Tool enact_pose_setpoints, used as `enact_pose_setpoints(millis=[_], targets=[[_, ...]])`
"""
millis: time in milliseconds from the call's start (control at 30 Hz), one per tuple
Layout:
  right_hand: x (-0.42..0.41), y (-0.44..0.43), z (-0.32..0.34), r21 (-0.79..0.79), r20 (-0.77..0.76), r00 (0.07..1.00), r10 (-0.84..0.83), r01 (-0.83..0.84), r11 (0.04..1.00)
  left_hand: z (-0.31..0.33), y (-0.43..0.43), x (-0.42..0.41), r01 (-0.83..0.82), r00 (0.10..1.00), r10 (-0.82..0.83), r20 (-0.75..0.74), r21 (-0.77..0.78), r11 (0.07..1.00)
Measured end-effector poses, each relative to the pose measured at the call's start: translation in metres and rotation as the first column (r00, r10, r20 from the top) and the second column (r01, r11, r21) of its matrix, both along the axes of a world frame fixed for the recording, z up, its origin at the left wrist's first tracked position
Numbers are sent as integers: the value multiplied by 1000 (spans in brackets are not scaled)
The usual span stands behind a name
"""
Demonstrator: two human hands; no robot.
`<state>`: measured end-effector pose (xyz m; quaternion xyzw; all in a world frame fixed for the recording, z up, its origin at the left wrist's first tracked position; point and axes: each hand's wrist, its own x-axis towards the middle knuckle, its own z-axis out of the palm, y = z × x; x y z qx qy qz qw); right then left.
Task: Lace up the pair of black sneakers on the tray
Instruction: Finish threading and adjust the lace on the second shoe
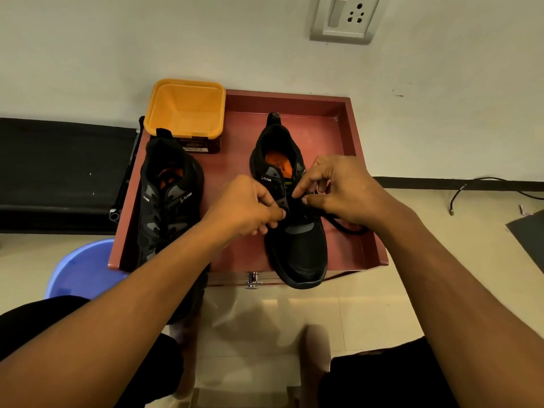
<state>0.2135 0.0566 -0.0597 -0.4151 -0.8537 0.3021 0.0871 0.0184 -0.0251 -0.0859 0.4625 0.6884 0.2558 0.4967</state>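
Sneaker in play [303, 251] sits right of centre on the red tray [347, 136], its mate [167, 198] lying along the left edge and, by the look of it, already laced. Head view now: the working shoe runs heel toward the far edge, toe poking out over the near edge, so both eyelet rows run straight away from the person. At its left flank is the left hand [244, 210], fingers curled and pinching the left eyelet flap. Opposite it is the right hand [341, 187], thumb and forefinger nipped on the black lace [344, 228] just above the tongue. Slack lace loops out across the tray floor toward the right edge, so the right hand is the nearer one to feed it. My read: mid-lacing, upper eyelets not yet done, next pass crossing the tongue leftward. A yellow tub [185, 107] stands at the far-left corner.
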Motion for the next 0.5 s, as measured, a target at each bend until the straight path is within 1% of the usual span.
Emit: enact_pose_setpoints(millis=[133,200,267,333,400,500], targets=[[-5,-5,-1,-40,6,999,50,-50,998,0,-1,2,13,995,-10,-102,22,1000],[-8,-6,-3,-28,33,997,68,-67,997,2,-4,5,65,970,-42,-240,88,994],[-9,-6,-5,-13,52,995,89,-89,996,5,-9,11,96,919,-33,-393,142,985],[-10,-6,-5,-10,75,991,108,-107,994,9,-13,18,105,875,-10,-484,169,980],[-10,-5,-5,-22,100,988,121,-119,993,9,-15,22,121,851,-6,-526,184,975],[-11,-5,-7,-33,112,985,134,-131,991,6,-16,25,119,849,8,-528,207,971]])
